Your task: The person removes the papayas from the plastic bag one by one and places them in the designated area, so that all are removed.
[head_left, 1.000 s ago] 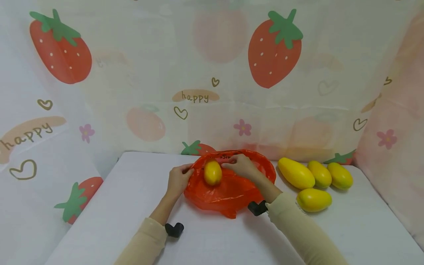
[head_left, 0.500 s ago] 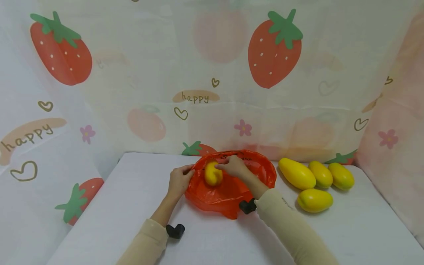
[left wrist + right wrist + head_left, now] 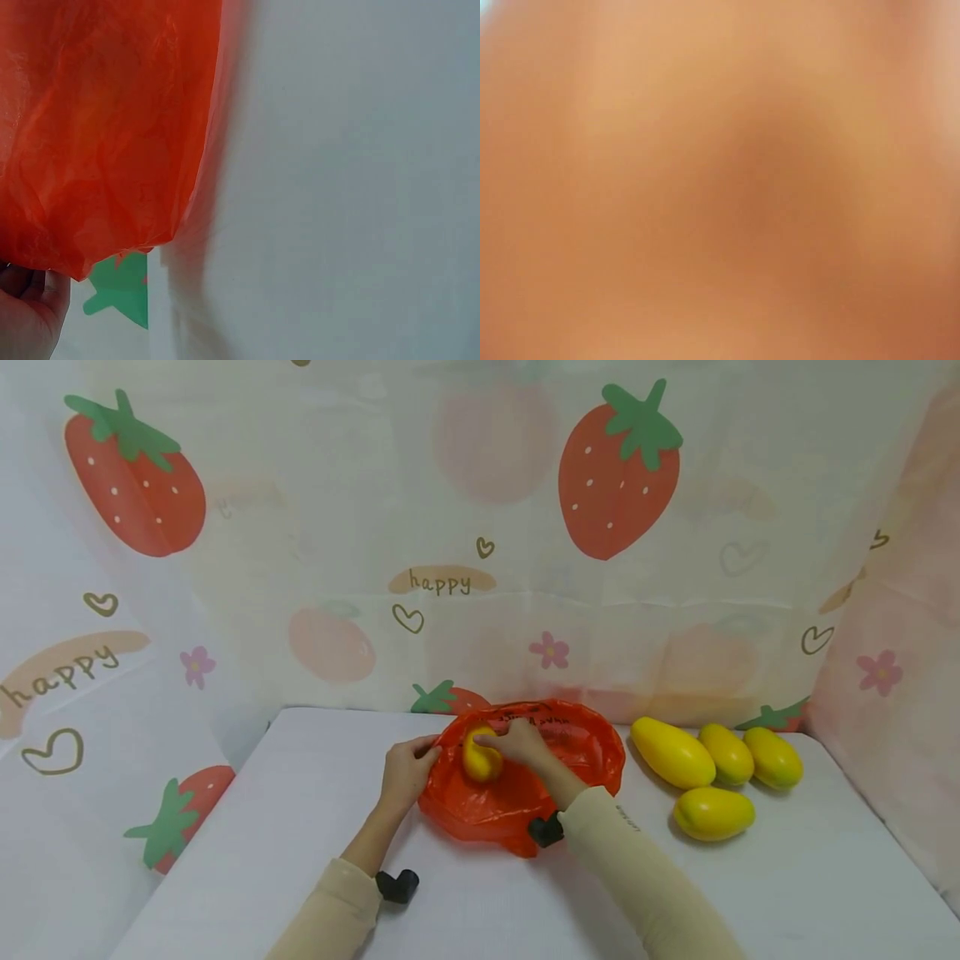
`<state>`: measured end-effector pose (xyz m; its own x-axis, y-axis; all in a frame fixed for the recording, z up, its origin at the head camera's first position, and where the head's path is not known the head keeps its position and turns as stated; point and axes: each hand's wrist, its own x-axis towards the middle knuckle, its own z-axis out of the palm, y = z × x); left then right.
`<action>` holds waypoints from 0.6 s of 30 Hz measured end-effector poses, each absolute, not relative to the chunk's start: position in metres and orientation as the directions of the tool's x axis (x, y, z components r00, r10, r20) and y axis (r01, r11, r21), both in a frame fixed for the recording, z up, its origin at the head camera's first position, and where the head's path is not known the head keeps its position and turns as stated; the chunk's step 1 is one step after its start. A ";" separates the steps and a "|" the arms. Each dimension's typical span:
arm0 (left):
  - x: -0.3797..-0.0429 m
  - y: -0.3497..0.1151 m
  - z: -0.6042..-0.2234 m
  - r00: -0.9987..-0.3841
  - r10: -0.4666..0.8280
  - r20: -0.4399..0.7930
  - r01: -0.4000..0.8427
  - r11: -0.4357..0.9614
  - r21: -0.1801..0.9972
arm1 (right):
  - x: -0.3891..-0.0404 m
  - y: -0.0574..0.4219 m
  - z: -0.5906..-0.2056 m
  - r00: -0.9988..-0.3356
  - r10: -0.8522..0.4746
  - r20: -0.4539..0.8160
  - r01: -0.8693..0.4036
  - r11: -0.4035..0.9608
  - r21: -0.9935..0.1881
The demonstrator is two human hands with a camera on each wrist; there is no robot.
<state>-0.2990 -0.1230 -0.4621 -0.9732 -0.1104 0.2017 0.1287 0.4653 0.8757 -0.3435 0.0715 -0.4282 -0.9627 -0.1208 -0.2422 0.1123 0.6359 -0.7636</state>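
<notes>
A red plastic bag [image 3: 480, 817] lies with its mouth spread wide on the white table. Inside its left part is a yellow mango [image 3: 483, 765]. My right hand [image 3: 527, 747] reaches over the bag and grips the mango, its thumb lying across the top; the other fingers are mostly hidden. At the bag's left rim my left hand [image 3: 406, 772] pinches the plastic. In the left wrist view, the fingers of the left hand [image 3: 34, 311] meet the edge of the red bag [image 3: 105, 135]. The right wrist view is an orange-brown blur.
To the right of the bag lie several more mangoes, among them a long one [image 3: 671, 753] at the back and one [image 3: 714, 814] nearer the front. A strawberry-print curtain [image 3: 337, 527] stands behind the white table [image 3: 315, 793] and along its sides.
The right hand has moved left from beside the mango onto it, and its thumb now crosses the fruit. The left hand has stayed at the rim.
</notes>
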 end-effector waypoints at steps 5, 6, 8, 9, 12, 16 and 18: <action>-0.298 -0.123 -0.460 -0.974 -0.111 0.195 0.124 0.457 0.881 | -0.341 0.067 -0.432 -0.972 -0.111 -0.209 0.091 0.638 -0.764; -0.298 -0.123 -0.460 -0.975 -0.112 0.193 0.122 0.457 0.881 | -0.341 0.066 -0.433 -0.973 -0.107 -0.203 0.088 0.642 -0.761; -0.298 -0.124 -0.460 -0.975 -0.111 0.192 0.120 0.461 0.879 | -0.340 0.064 -0.434 -0.976 -0.099 -0.196 0.088 0.640 -0.763; -0.298 -0.124 -0.460 -0.975 -0.111 0.193 0.121 0.464 0.877 | -0.341 0.063 -0.435 -0.977 -0.095 -0.192 0.087 0.642 -0.762; -0.297 -0.124 -0.460 -0.974 -0.108 0.201 0.128 0.470 0.873 | -0.341 0.060 -0.438 -0.980 -0.086 -0.179 0.082 0.647 -0.758; -0.297 -0.124 -0.461 -0.972 -0.107 0.207 0.135 0.467 0.874 | -0.342 0.057 -0.440 -0.982 -0.069 -0.175 0.087 0.658 -0.748; -0.298 -0.125 -0.461 -0.972 -0.108 0.207 0.134 0.466 0.874 | -0.342 0.057 -0.441 -0.983 -0.064 -0.173 0.087 0.665 -0.741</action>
